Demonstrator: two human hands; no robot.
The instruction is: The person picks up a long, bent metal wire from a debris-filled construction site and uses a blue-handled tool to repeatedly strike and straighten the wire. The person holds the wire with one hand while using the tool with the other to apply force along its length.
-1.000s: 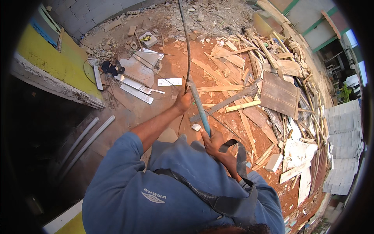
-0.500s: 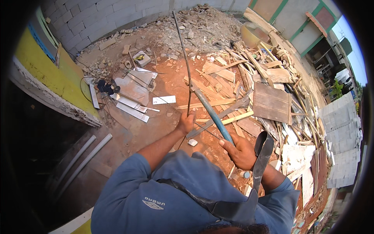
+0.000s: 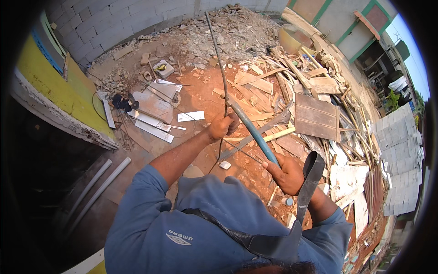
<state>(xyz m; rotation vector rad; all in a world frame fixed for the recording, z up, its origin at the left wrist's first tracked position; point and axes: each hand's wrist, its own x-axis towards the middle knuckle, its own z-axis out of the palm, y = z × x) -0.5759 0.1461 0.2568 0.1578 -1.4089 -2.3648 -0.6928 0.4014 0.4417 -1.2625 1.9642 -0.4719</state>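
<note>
A long thin steel rod (image 3: 218,52) stands upright before me, bending slightly partway down. My left hand (image 3: 222,127) is closed round it, just below where a tool meets it. That tool is a bar with a grey metal upper end and a blue lower part (image 3: 256,136); its upper end touches the rod. My right hand (image 3: 287,174) wraps round the blue lower end, thumb lying along it. A thin dark rod (image 3: 244,152) slants between the two hands; where it ends near the right hand is hidden.
Wood scraps (image 3: 269,86) are heaped to the right, with a brown panel (image 3: 315,116) on them. At left lie a black angle grinder (image 3: 125,103), white strips (image 3: 153,131) and two white pipes (image 3: 102,192). Rubble (image 3: 228,32) lies along the grey block wall (image 3: 123,18).
My left hand has moved up the rod, closer to the tool's upper end. My right hand and the tool have shifted slightly right and down.
</note>
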